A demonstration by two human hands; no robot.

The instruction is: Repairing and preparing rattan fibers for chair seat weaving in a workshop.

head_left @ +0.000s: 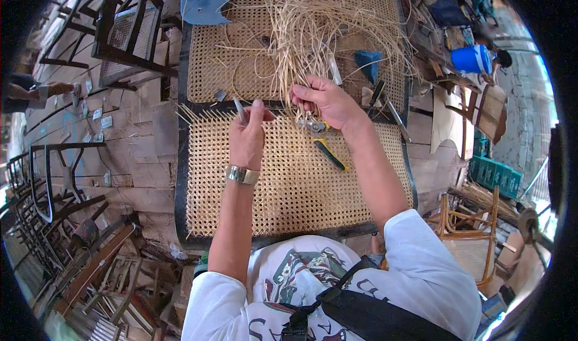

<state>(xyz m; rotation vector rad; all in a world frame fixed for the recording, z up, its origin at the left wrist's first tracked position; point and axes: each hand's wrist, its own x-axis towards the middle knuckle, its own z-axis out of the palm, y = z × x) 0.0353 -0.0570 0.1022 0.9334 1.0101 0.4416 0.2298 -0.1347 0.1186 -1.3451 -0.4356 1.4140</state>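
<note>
My left hand (248,137), with a metal watch on its wrist, is closed round a slim grey metal tool (239,109) whose kind I cannot make out. To its right, my right hand (325,103) pinches pale cane strands (294,70) near the lower end of a loose, tangled bundle. Both hands are over a framed woven cane panel (259,178), close to a dark crossbar where a row of short cane ends sticks up. Pliers with yellow and black handles (329,154) lie on the weave just below my right hand.
A second cane panel (208,64) lies beyond the crossbar. A dark-handled tool (376,93) and a blue scrap (368,62) rest on the right. Dark chair frames (129,31) stand at left, a blue bucket (471,59) and a rattan chair (466,238) at right. Another person's hand (60,88) shows far left.
</note>
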